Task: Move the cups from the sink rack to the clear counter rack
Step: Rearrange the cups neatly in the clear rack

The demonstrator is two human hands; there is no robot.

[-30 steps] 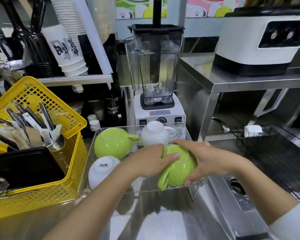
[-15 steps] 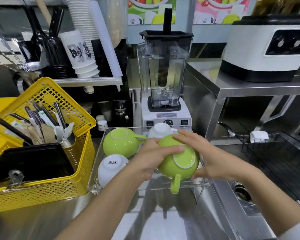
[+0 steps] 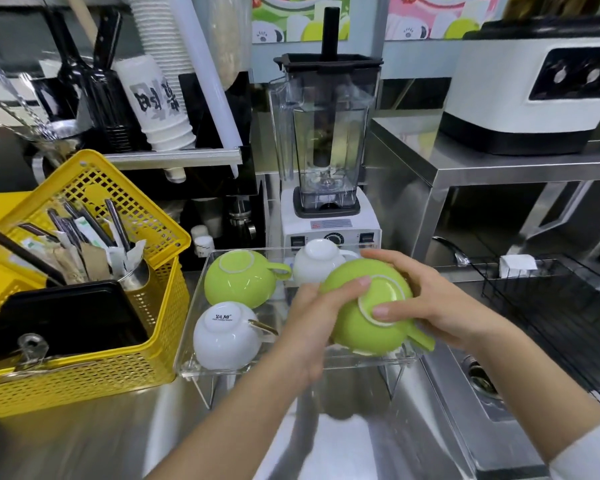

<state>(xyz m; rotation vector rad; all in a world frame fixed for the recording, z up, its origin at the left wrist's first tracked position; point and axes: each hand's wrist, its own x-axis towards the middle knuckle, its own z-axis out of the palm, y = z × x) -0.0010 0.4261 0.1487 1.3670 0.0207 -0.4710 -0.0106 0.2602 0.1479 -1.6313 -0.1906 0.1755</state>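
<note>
A clear acrylic rack (image 3: 219, 370) stands on the steel counter. Three upturned cups rest in it: a green cup (image 3: 238, 284) at the back left, a white cup (image 3: 317, 263) behind, and a white cup marked YAMI (image 3: 224, 336) at the front left. Both hands hold a second green cup (image 3: 364, 327) upside down at the rack's front right, its handle pointing right. My left hand (image 3: 312, 311) grips its left side with the thumb on top. My right hand (image 3: 426, 301) covers its right side, thumb on the base ring.
A black wire sink rack (image 3: 568, 317) lies to the right over the sink, whose drain (image 3: 480, 377) shows below it. A yellow basket (image 3: 94, 368) with utensils stands on the left. A blender (image 3: 328, 161) is right behind the clear rack, a white machine (image 3: 534, 88) on a steel shelf.
The green cup has turned in my hands: its handle swung from front left, past the front, to the right. It has settled lower at the rack's front right.
</note>
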